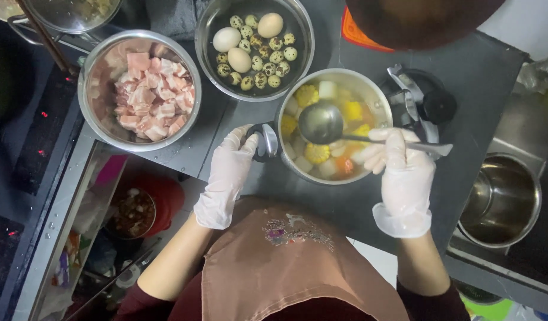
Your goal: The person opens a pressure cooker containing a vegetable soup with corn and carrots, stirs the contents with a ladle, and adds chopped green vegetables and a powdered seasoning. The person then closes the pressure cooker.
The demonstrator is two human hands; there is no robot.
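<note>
A steel pot [369, 89] of soup holds corn pieces, white chunks and carrot. My left hand [229, 172], in a thin white glove, grips the pot's side handle [267, 141]. My right hand [402, 169], also gloved, holds the handle of a metal ladle [321, 122], whose bowl hangs over the soup. Both hands reach out from a pinkish-brown apron [286, 267] at the bottom of the view.
A steel bowl of raw pork pieces [149, 95] sits at the left. Another bowl [254, 50] behind holds three hen eggs and several quail eggs. An empty steel pot [503, 199] stands at the right. A black gadget [428, 104] lies beside the soup pot. Shelves with clutter [131, 214] show below left.
</note>
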